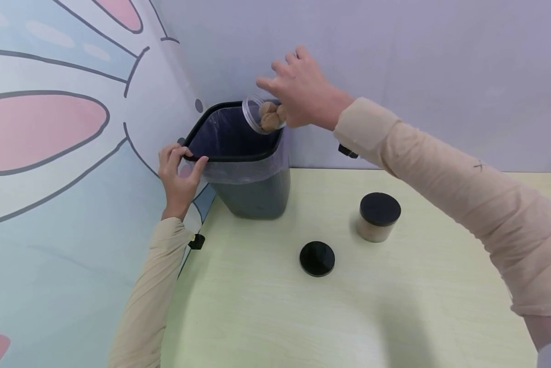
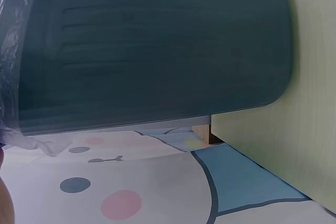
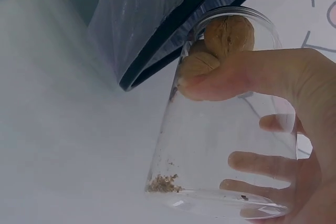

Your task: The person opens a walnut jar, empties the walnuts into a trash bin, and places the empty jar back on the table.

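Note:
My right hand [image 1: 303, 92] grips a clear jar [image 3: 205, 135], tipped mouth-down over the trash bin [image 1: 257, 197]. Several walnuts [image 1: 270, 121] sit crowded near the jar's mouth; in the right wrist view, one walnut [image 3: 229, 35] is right at the opening. Brown crumbs [image 3: 164, 183] lie by the jar's base. With fingers and thumb, my left hand [image 1: 179, 179] pinches the near-left corner of the bin's black rim [image 1: 238, 159]. A thin plastic liner [image 1: 252, 174] hangs over that rim. The left wrist view shows mainly the bin's dark side [image 2: 157, 51].
On the pale wooden table [image 1: 257, 306] lies a black round lid [image 1: 317, 258]. Right of it stands a second jar [image 1: 374, 232] with a black lid on. A wall with cartoon drawings [image 1: 50, 204] borders the left side, and a plain wall [image 1: 418, 76] the back.

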`<action>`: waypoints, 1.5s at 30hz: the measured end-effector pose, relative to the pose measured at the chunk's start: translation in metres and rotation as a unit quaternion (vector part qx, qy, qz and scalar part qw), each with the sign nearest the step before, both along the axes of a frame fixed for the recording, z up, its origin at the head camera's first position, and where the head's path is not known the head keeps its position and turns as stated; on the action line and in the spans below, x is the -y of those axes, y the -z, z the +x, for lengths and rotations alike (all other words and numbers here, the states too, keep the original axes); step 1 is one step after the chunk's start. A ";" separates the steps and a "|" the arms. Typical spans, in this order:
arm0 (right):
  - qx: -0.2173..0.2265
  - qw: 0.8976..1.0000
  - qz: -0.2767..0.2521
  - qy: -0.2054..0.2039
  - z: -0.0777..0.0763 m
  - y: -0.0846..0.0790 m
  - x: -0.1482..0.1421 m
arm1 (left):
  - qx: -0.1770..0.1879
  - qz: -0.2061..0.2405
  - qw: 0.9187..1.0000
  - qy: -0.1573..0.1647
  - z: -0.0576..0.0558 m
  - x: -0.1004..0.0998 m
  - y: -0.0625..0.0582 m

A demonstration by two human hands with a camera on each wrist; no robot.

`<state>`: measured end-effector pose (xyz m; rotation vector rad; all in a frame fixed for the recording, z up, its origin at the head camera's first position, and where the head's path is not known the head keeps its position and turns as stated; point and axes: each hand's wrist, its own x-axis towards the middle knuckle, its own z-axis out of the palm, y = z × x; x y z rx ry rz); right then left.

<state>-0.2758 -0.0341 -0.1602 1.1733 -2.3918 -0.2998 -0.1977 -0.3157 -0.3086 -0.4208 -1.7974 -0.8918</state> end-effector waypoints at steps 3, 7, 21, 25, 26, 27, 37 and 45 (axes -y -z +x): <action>-0.011 1.000 0.015 -0.003 0.000 -0.001 0.001 | -0.004 -0.001 1.000 0.000 -0.001 0.001 0.002; -0.020 0.999 0.031 -0.008 0.000 -0.002 0.003 | -0.008 -0.003 1.000 -0.002 -0.010 0.009 0.009; -0.042 0.997 0.070 -0.006 0.002 -0.005 0.010 | 0.002 -0.012 1.000 -0.014 -0.023 0.020 0.021; -0.063 0.995 0.079 0.000 0.004 -0.005 0.011 | -0.009 -0.008 1.000 0.000 -0.017 0.010 0.014; -0.075 0.994 0.086 0.003 0.004 -0.005 0.011 | -0.013 -0.007 1.000 0.003 -0.015 0.007 0.012; -0.087 0.992 0.092 0.006 0.005 -0.004 0.012 | -0.015 -0.006 1.000 0.006 -0.013 0.005 0.010; -0.128 0.985 0.117 0.011 0.006 -0.008 0.017 | 0.006 -0.015 1.000 -0.020 -0.023 0.019 0.020; -0.145 0.979 0.146 -0.005 0.007 -0.014 0.021 | -0.005 -0.012 1.000 -0.021 -0.021 0.016 0.017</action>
